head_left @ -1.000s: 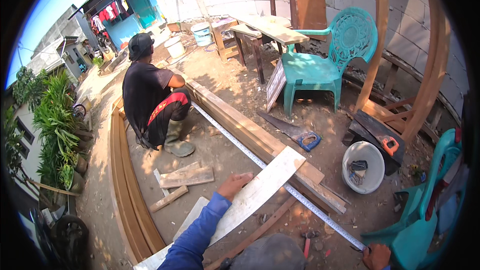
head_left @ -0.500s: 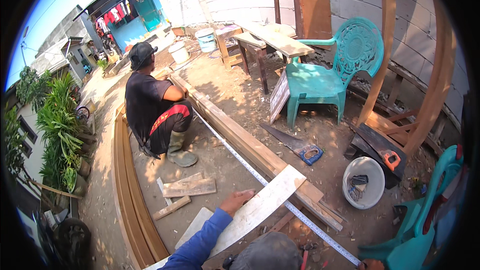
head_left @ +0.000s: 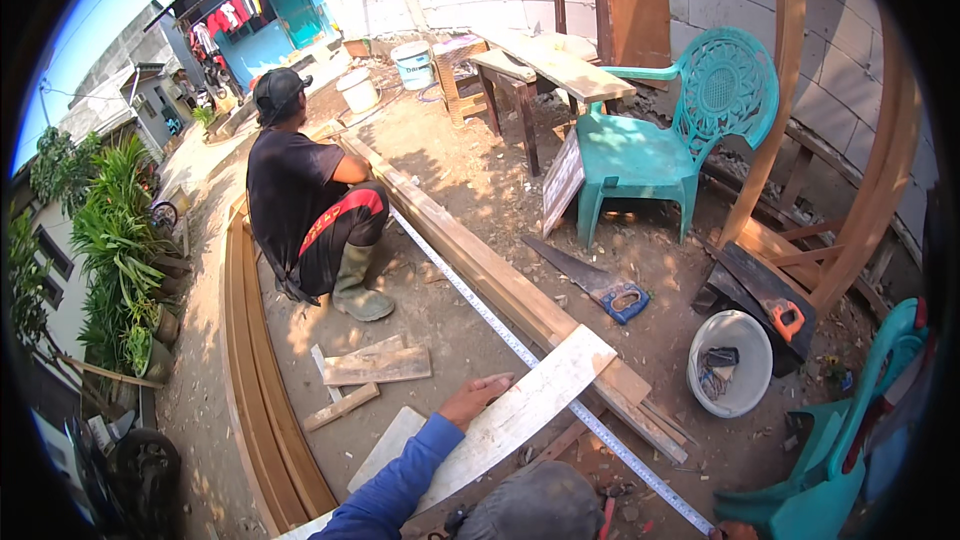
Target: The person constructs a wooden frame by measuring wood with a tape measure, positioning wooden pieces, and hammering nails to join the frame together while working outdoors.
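Note:
My left hand (head_left: 476, 400), at the end of a blue sleeve, lies with its fingers stretched along the edge of a pale, whitish board (head_left: 540, 380). That board slants up to the right and rests over the end of some long timber beams (head_left: 470, 250). A measuring tape (head_left: 460, 295) runs out beside the beams, passes beneath the board and comes back to the lower right. There my right hand (head_left: 736, 531), mostly cut off by the lower edge, is closed at the tape's near end. A rounded grey cloth shape (head_left: 540, 505) sits between my hands.
A person (head_left: 310, 190) in dark clothes and boots squats left of the beams. Curved planks (head_left: 262, 370) and offcuts (head_left: 375, 365) lie nearby. To the right are a handsaw (head_left: 595, 285), a white bucket (head_left: 730, 390), a green chair (head_left: 640, 155) and another saw (head_left: 785, 318).
The view has shifted slightly. My left hand stays on the board and my right hand stays at the tape, now a little lower in the picture. The squatting person's head has turned slightly.

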Motion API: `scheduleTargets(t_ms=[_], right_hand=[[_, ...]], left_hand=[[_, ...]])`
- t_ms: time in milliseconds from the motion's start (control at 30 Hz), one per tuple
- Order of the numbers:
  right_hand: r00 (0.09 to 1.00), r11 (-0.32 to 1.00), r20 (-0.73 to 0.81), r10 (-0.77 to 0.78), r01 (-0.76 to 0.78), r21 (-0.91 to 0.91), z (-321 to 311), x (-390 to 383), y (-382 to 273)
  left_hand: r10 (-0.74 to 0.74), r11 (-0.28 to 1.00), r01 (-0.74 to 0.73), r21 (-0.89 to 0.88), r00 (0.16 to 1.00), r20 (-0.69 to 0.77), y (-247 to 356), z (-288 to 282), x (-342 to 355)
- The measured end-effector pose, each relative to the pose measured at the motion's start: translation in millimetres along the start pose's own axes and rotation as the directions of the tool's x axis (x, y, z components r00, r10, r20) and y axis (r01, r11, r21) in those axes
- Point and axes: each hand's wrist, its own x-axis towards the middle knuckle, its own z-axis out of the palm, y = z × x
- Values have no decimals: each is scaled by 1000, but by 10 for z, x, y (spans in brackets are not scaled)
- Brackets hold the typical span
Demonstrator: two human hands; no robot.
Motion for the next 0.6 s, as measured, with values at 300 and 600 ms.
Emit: scheduleTargets(t_ms=[300, 600], right_hand=[[993, 993, 90, 78, -69, -95, -305, -18, -785], [997, 980, -59, 51, -61, -189, -233, 32, -775]], left_hand=[[52, 998, -53, 36, 998, 18, -8, 1, -57], [-20, 999, 19, 47, 1000, 7, -24, 26, 82]])
